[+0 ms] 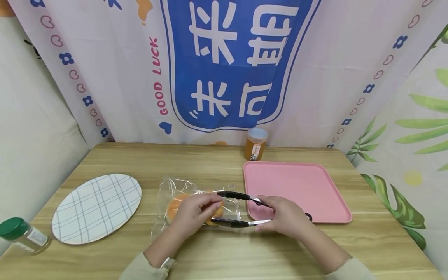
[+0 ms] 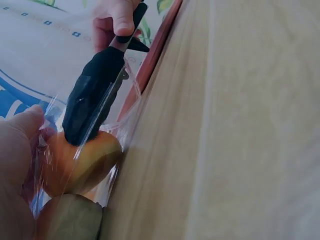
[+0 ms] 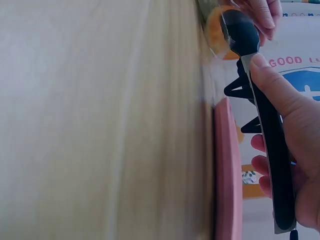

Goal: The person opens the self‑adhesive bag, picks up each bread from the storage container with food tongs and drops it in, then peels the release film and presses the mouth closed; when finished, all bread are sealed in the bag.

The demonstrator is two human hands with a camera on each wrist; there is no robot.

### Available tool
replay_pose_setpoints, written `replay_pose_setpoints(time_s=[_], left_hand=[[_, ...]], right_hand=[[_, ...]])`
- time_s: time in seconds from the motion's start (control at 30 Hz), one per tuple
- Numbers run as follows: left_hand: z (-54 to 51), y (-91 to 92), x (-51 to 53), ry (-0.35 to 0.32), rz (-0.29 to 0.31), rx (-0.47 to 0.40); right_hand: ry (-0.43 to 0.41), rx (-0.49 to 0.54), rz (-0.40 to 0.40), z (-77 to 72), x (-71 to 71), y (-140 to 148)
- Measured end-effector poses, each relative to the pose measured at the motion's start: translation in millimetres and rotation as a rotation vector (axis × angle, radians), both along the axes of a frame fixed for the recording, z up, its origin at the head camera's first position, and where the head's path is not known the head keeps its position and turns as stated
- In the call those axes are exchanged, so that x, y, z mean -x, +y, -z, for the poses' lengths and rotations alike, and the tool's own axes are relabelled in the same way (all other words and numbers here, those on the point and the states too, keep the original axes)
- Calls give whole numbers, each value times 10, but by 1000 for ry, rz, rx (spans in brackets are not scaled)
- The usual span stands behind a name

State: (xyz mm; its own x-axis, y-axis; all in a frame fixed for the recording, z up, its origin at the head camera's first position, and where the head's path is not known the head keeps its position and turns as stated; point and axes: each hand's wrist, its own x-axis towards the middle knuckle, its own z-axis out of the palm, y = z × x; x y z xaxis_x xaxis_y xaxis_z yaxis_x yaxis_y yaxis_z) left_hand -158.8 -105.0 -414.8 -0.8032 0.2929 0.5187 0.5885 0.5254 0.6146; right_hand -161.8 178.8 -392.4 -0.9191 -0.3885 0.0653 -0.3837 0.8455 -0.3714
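My right hand [image 1: 285, 217] grips black-and-silver tongs [image 1: 259, 223], whose arms are spread and whose black tips point left. In the right wrist view the thumb of that hand [image 3: 300, 130] lies along the tongs [image 3: 272, 150]. The tips reach round an orange-brown bread roll [image 2: 77, 162] at the clear plastic bag [image 1: 175, 186]. My left hand [image 1: 196, 212] pinches the bag film over the rolls, near the upper tip. In the left wrist view, the left fingers [image 2: 30, 120] are beside the roll, and a second roll [image 2: 70, 217] sits below it.
A pink tray [image 1: 297, 186] lies to the right, with an amber jar [image 1: 256, 144] behind it. On the left are a round checked board [image 1: 98, 208] and a green-capped shaker [image 1: 26, 235]. A printed cloth [image 1: 224, 77] hangs behind the wooden table [image 1: 224, 252].
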Motion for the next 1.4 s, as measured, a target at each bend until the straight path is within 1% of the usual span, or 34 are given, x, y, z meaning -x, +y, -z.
replay_pose_setpoints(time_s=[0.13,0.23,0.33,0.43,0.57,0.67,0.73,0.8,0.9,0.97,1.13,1.23,1.3,1.4], left_hand=[[1,9,9,15,0,13],[0,16,17,11,4,8],[-5,22,28,-6,4,-1],[-11,20,33,-21,2,-13],[-16,9,31,-16,1,-22],[-15,2,30,-3,2,-24],[-11,1,33,5,5,-24],[-10,-1,33,10,8,-24],[-7,-2,34,16,9,-22],[-2,-4,33,16,6,-23],[17,-6,28,14,0,-25],[28,-5,23,17,2,-29],[36,-3,21,21,7,-34],[46,5,21,23,16,-38]], right_hand=[[-12,-8,17,-88,-26,143],[-6,-13,29,-159,-59,318],[-1,-24,59,-221,-104,538],[12,-21,115,-256,-142,776],[17,-21,244,-241,-175,1096],[-15,-5,361,-198,-177,1341],[-39,29,439,-157,-172,1496],[-45,72,508,-114,-168,1639],[-49,117,598,-60,-164,1799],[-58,120,660,-42,-156,1877],[-111,131,832,-3,-108,2022],[-121,169,910,51,-88,2111],[-112,192,936,93,-83,2172],[-106,196,968,151,-82,2250]])
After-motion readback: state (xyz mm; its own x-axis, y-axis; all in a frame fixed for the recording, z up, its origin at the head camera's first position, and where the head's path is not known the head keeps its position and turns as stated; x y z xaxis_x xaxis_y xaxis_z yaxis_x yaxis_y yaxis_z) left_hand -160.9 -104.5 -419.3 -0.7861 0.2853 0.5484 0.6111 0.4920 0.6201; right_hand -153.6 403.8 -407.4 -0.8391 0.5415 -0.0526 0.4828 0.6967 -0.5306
